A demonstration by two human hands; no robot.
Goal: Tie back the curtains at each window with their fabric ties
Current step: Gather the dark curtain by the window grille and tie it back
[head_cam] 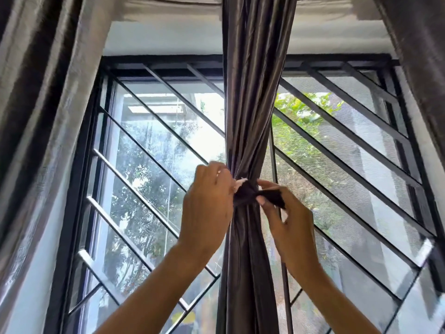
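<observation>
A grey-brown satin curtain (252, 112) hangs down the middle of the window, gathered into a narrow waist. A dark fabric tie (248, 192) is wrapped around that waist and crossed into a knot at the front. My left hand (207, 208) pinches the tie's left end, where a pale underside shows. My right hand (289, 225) grips the tie's right end, a dark flap (273, 197) sticking out to the right. Both hands are pressed close against the knot.
Behind the curtain is a black-framed window (168, 59) with slanted metal grille bars (134, 189) and mesh on the right pane. More curtain panels hang at the far left (36, 92) and far right (419, 68). Trees show outside.
</observation>
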